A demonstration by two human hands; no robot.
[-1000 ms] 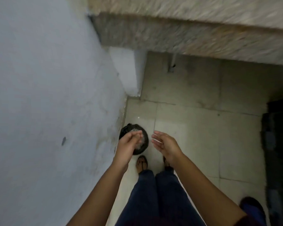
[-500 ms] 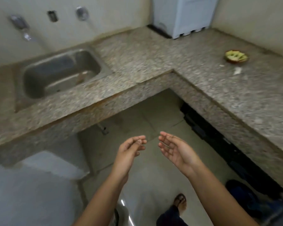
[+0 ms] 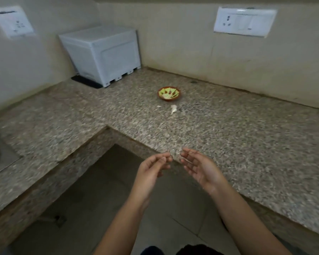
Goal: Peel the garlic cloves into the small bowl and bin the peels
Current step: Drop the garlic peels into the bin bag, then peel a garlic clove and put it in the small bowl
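Nearest, item one: left hand (image 3: 151,170), grip apart, fingers loosely bent, nothing in it that we can see. Item two: right hand (image 3: 201,168), just beside the first but not touching it, grip likewise apart, palm turned inward, empty. Both hang over the floor at the front edge of the table (image 3: 247,144), well short of the task's things.

Item three, further along the table: a pale piece (image 3: 173,109), clove or husk, we cannot tell which, lying on the bare stone. A smaller scrap (image 3: 158,106) lies near it on the left. Item four, just behind these: the small bowl (image 3: 168,93), upright, brown-rimmed, green and yellow inside. Whether peeled cloves lie in it we cannot make out. The bin is not in view.

Our reckoning: we carry no peels, so the task looks close to its end. What is left is the two pale bits, to be peeled or binned.

Farthest: a white box (image 3: 103,54) in the corner and a socket panel (image 3: 244,21) on the wall.
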